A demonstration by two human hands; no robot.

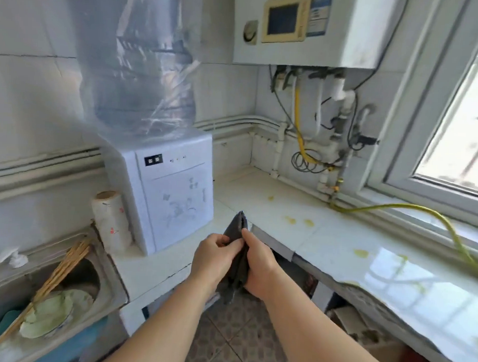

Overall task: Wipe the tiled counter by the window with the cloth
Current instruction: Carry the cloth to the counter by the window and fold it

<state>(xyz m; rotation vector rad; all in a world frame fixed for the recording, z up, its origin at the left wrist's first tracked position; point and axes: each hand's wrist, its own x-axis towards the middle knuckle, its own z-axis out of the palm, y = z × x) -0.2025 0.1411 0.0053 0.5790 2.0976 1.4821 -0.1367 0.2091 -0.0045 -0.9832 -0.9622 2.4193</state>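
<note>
A dark grey cloth [237, 226] is held up in front of me, folded lengthwise, between both hands. My left hand [215, 257] pinches its left side and my right hand [259, 265] grips its right side; the lower end hangs below my palms. The hands hover in front of the inner corner of the white tiled counter [338, 246], which runs along under the window [462, 129] on the right. Several yellow stains [298, 221] dot the tiles.
A white water dispenser [172, 192] with a plastic-wrapped bottle stands on the left counter beside a paper roll [110, 221]. A sink [52, 296] with bamboo sticks lies at lower left. A yellow hose [426, 211] crosses the counter below the wall boiler [305, 28] and its pipes.
</note>
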